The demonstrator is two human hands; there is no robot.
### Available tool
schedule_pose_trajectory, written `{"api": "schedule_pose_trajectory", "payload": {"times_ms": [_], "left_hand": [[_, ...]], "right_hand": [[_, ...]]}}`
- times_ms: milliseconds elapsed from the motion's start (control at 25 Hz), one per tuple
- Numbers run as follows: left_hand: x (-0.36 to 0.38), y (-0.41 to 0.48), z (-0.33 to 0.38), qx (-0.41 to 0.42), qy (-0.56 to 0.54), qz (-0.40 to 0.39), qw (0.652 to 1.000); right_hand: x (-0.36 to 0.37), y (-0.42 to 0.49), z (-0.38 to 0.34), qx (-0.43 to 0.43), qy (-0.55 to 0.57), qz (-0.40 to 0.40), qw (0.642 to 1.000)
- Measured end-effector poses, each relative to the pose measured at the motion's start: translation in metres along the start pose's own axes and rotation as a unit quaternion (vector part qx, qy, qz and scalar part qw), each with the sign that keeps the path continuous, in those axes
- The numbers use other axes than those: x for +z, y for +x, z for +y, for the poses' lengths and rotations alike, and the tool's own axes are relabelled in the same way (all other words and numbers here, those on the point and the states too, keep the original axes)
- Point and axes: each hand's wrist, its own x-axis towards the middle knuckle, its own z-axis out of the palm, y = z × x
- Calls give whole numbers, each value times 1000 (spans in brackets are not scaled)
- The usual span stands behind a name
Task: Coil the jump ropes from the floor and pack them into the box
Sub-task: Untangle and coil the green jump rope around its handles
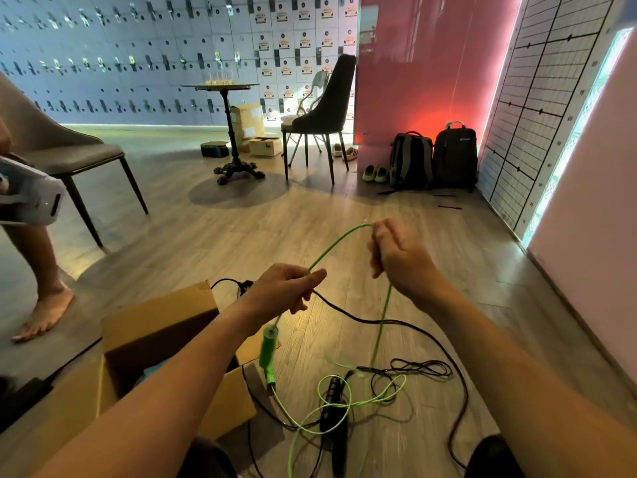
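Slack is the thing to manage: the green rope arcs between your two hands, its green handle dangling below the left, the rest dropping to the floor, where it loops across the black rope. Your left hand pinches the cord between thumb and curled fingers; your right hand is closed around it higher up. Make each loop the same length, feeding cord through the right and gathering it in the left. Lift gently, since the green looks likely to snag the black tangle. The cardboard box stands open just beside your left forearm.
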Motion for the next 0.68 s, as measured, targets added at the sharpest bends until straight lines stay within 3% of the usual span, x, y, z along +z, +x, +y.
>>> {"api": "schedule_pose_trajectory", "payload": {"times_ms": [120, 200, 280, 360, 440, 520, 680], "left_hand": [[-6, -2, -1, -12, 1, 0, 1000], [-4, -2, -1, -25, -8, -10, 1000], [1, -1, -1, -38, -27, -15, 999], [5, 0, -1, -40, -9, -18, 999], [8, 0, -1, -40, 16, -38, 998], [10, 0, 0, -37, 20, -57, 997], [10, 0, 3, 24, 9, -21, 999]], "right_hand": [[-24, 10, 18, 84, -40, 166, 982], [-31, 8, 33, 177, -179, 132, 959], [-27, 3, 43, 199, -268, 18, 943], [-17, -4, 38, 192, -167, -78, 964], [-5, -11, 24, 206, -33, -174, 962], [2, -16, 16, 169, -7, -232, 958], [4, -12, 9, 91, 78, -188, 975]]}}
